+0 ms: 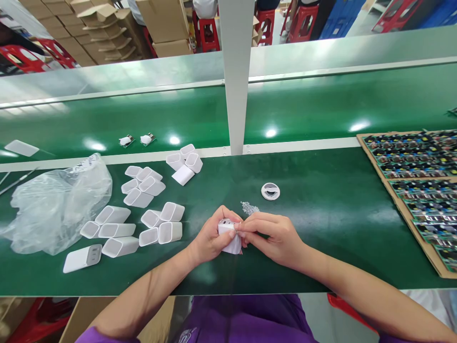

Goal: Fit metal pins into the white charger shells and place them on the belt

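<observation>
A white charger housing (231, 244) with dark port slots on its end face is gripped in my left hand (210, 238), tilted with that face upward. The fingers of my right hand (273, 236) pinch together at the housing's upper right edge; whatever lies between the fingertips is too small to make out. Just beyond my right fingers lies a small heap of clear plastic bits (249, 208). A round white disc-shaped item (270, 191) with a raised bar sits farther back on the green bench.
Several open white housings (150, 186) stand in groups on the left, near a crumpled clear bag (64, 205). One housing with a grey port face (83, 258) lies at front left. Circuit boards fill a cardboard tray (396, 200) at right. A white post (235, 76) rises at the bench's back.
</observation>
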A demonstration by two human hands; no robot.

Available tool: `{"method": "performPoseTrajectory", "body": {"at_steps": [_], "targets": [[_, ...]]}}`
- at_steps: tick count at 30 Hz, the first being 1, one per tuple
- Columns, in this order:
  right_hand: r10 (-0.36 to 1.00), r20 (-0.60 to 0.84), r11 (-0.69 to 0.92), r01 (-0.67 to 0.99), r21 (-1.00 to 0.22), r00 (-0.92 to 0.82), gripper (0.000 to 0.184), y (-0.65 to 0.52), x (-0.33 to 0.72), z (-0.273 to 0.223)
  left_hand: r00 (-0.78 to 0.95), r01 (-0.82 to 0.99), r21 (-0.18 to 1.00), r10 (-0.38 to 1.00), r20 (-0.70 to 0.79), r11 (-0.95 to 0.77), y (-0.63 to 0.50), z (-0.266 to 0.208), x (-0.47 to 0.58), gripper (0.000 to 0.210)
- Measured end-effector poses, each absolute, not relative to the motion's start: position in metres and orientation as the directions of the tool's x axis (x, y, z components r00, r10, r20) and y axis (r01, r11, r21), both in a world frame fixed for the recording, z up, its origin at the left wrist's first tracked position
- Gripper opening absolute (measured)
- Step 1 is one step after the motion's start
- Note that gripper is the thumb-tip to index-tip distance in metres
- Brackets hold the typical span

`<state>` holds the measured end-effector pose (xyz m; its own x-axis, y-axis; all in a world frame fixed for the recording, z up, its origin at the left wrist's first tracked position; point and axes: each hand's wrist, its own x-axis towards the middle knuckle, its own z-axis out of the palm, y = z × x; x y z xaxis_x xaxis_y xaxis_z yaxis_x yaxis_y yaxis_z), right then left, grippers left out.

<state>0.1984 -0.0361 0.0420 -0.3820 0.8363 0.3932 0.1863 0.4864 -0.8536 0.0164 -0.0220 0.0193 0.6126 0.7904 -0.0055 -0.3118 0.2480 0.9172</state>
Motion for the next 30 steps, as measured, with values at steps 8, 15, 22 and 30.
{"method": "performPoseTrajectory", "body": {"at_steps": [8, 15, 22, 30], "targets": [[0.876, 0.295, 0.399, 0.228, -0.888, -0.382, 0.017, -0.038, 0.198, 0.046, 0.569, -0.183, 0.973, 0.822, -0.012, 0.141, -0.023, 0.015, 0.014, 0.027], [0.896, 0.19, 0.225, 0.04, -0.974, -0.402, 0.015, -0.032, 0.2, 0.045, 0.607, -0.254, 0.945, 0.795, -0.009, 0.205, -0.023, 0.015, 0.016, 0.026], [0.903, 0.176, 0.152, -0.091, -0.984, -0.392, 0.008, -0.03, 0.196, 0.039, 0.647, -0.39, 0.835, 0.761, -0.051, 0.388, -0.025, 0.017, 0.019, 0.023], [0.946, 0.051, -0.01, -0.186, -0.983, -0.321, 0.018, -0.019, 0.209, 0.044, 0.541, -0.362, 0.869, 0.835, -0.099, 0.337, -0.024, 0.022, 0.014, 0.027]]}}
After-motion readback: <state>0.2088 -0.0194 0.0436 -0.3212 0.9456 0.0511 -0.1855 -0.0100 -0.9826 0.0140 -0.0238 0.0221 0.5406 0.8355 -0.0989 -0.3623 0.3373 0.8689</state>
